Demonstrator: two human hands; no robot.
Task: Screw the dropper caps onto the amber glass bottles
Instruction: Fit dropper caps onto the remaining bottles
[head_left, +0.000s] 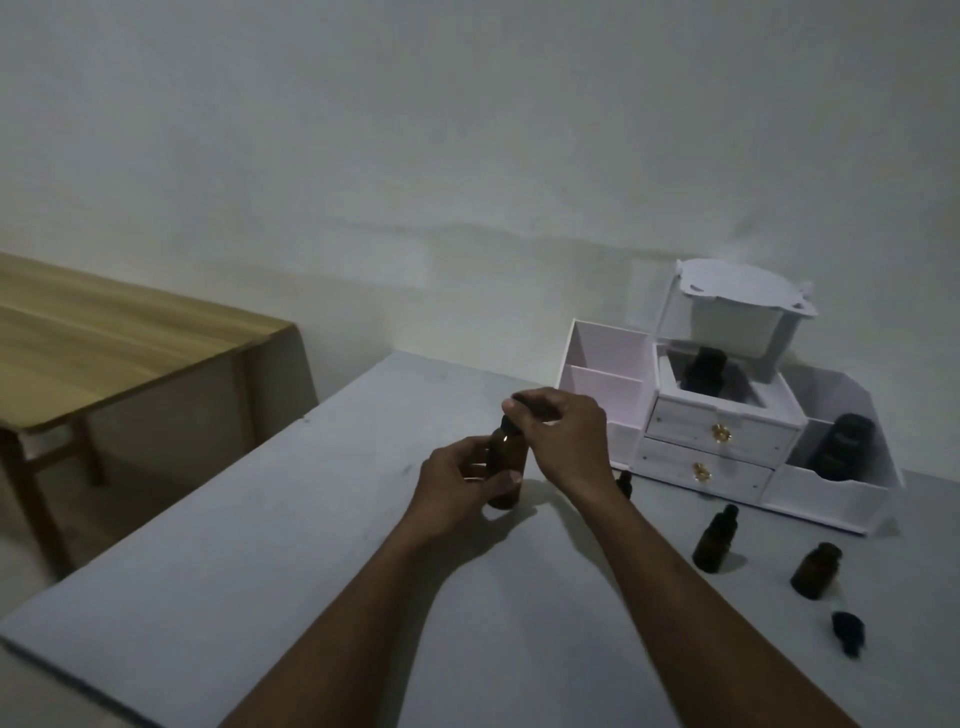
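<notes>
An amber glass bottle (506, 470) stands upright on the grey table (260, 545). My left hand (457, 488) grips its body from the left. My right hand (563, 431) pinches the black dropper cap (519, 410) on the bottle's neck from above. To the right stand a small capped amber bottle (716, 540) and an uncapped amber bottle (815, 569). A loose black dropper cap (849, 631) lies in front of the uncapped one. Another small capped bottle (625, 483) peeks out behind my right wrist.
A white desk organiser (722, 431) with two drawers and open compartments stands at the table's back right; dark bottles sit in its middle and right compartments. A wooden table (104, 338) stands to the left across a gap. A plain wall is behind.
</notes>
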